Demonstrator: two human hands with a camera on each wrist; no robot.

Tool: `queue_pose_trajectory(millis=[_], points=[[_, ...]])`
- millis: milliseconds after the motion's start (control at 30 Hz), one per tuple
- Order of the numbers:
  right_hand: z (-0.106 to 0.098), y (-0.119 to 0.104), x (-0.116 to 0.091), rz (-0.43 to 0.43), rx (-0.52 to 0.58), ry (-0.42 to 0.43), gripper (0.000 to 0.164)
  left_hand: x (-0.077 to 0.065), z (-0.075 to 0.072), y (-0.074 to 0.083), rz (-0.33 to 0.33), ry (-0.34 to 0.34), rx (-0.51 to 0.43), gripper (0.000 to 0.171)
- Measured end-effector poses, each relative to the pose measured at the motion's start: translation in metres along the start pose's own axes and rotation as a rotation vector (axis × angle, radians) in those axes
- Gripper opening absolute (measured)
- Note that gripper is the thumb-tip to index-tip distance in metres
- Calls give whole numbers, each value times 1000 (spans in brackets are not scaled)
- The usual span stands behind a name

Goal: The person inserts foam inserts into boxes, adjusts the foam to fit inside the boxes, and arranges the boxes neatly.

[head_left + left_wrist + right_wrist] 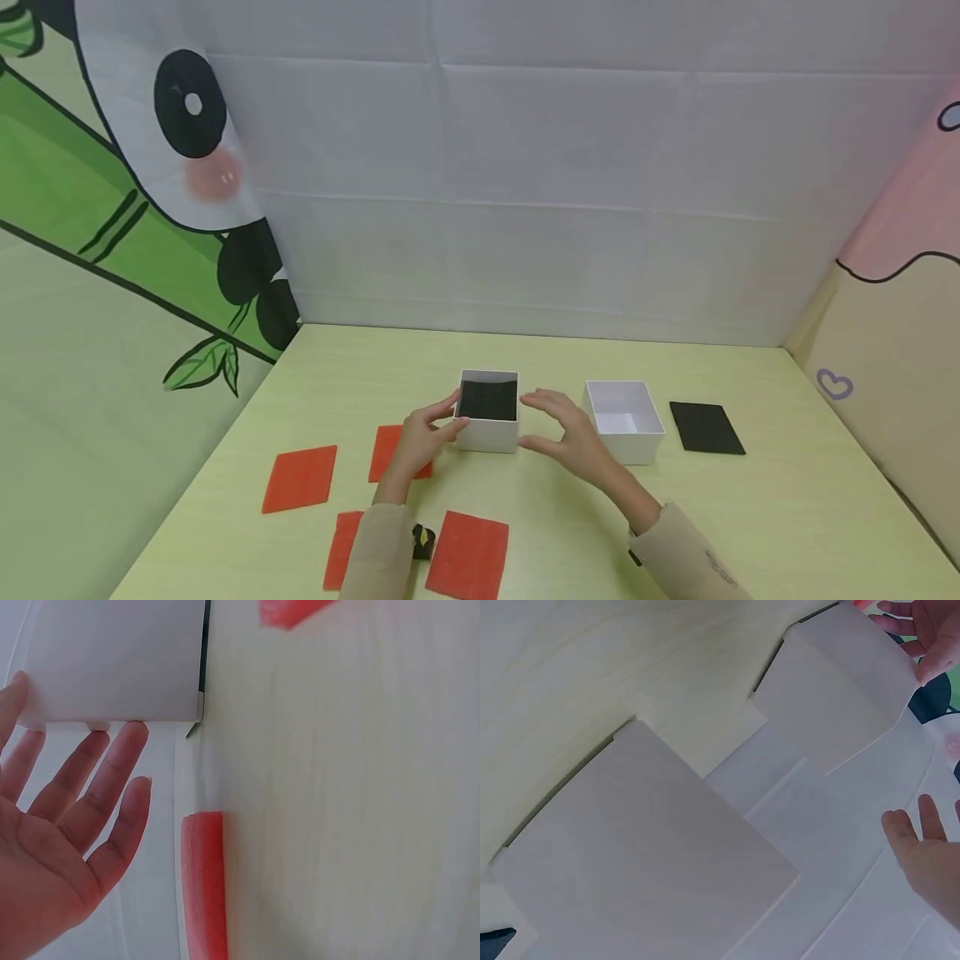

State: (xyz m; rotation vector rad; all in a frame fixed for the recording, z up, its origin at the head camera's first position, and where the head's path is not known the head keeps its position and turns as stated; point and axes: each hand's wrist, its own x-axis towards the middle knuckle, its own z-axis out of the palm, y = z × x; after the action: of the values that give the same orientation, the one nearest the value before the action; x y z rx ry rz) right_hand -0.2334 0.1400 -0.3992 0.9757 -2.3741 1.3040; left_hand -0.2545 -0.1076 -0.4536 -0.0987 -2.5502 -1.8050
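A white open-topped box (487,435) stands on the table with a flat black piece (489,400) inside it. My left hand (426,437) touches the box's left side, with the fingertips along the wall and the thumb at its near corner; in the left wrist view, the fingers (126,754) are spread and fairly straight. On the other side, my right hand (570,433) hovers with thumb and fingers parted, holding nothing. To its right is a second white box (632,448), with its inside showing white. A flat black square (707,427) lies farther right.
Flat red squares lie on the left of the table (540,500): one far left (300,478), one behind the left wrist (386,446), one partly under the left sleeve (341,552), one near the front (468,554). A small black item (423,542) with a yellow mark shows beside that sleeve.
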Motion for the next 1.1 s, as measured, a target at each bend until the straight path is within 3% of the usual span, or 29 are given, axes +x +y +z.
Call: queue_pose_trajectory(millis=[367,533,867,1100], points=[[-12,1,-24,-45,-6,18,52,-1,0,3,-6,4,11,54],[-20,-2,-36,-27,-47,23,52,-1,0,3,-11,5,15,54],[-45,-33,-47,-113,-37,60,48,0,0,0,-23,8,9,55],[-48,-1,-70,-161,-62,45,52,0,1,0,-17,9,22,55]])
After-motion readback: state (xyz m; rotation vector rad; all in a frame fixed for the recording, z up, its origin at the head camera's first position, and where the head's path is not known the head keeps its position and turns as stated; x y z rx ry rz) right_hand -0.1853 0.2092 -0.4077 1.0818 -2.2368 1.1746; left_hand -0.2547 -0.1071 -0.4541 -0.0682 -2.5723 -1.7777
